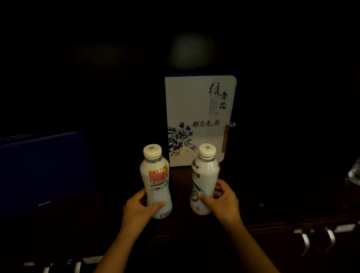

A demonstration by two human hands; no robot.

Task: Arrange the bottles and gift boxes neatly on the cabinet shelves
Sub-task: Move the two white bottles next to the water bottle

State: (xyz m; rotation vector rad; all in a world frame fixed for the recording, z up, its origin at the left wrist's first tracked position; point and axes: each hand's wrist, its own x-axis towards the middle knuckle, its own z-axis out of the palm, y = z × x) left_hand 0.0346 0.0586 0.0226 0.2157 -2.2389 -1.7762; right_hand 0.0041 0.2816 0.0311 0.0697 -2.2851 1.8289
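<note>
— Dark cabinet shelf, white gift box upright at the back. I've got my left hand gripping one milk bottle, my right hand gripping the other bottle.

— Contents?

— Both capped, opaque — can't tell. Next, I'd set them level before the box.

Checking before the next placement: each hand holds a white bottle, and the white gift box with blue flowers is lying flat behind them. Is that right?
Not quite. The head view shows the white gift box with blue flowers standing upright behind them, not lying flat. The rest holds: the left hand grips one white bottle and the right hand grips the other white bottle.
</note>
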